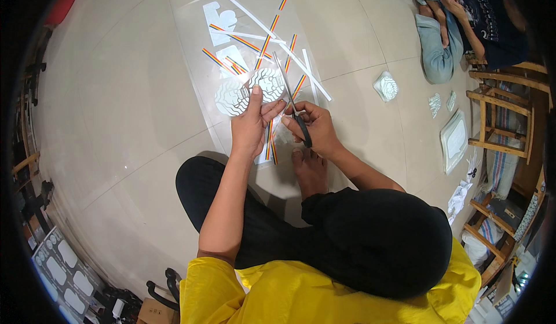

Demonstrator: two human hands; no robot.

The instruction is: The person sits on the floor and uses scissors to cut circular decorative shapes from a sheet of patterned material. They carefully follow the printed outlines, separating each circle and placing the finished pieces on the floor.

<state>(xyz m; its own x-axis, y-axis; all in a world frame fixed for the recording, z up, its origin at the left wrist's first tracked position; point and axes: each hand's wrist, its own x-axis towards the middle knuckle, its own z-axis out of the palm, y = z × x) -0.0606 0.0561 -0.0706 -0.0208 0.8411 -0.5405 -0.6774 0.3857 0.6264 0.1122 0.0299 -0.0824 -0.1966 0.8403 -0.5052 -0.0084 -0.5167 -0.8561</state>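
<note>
My left hand (248, 126) pinches a clear piece carrying a round white sticker (267, 82) with a wavy dark pattern, the thumb lying on top. A second round wavy sticker (230, 97) shows just left of that hand; whether it is joined to the held piece I cannot tell. In my right hand (322, 132) is a pair of scissors (304, 132) with black handles. Its long blades point away from me, along the right edge of the held sticker. Beneath both hands, striped strips (268, 40) in red, yellow and blue lie with white strips (301, 66) on a clear sheet.
White cut-out shapes (218, 24) lie at the sheet's far left. On the tiled floor (139, 92) to the right are a small wavy sticker piece (386, 86) and a stack of clear-edged sheets (454, 141). Another person (440, 46) sits at the far right, near wooden chairs (504, 115).
</note>
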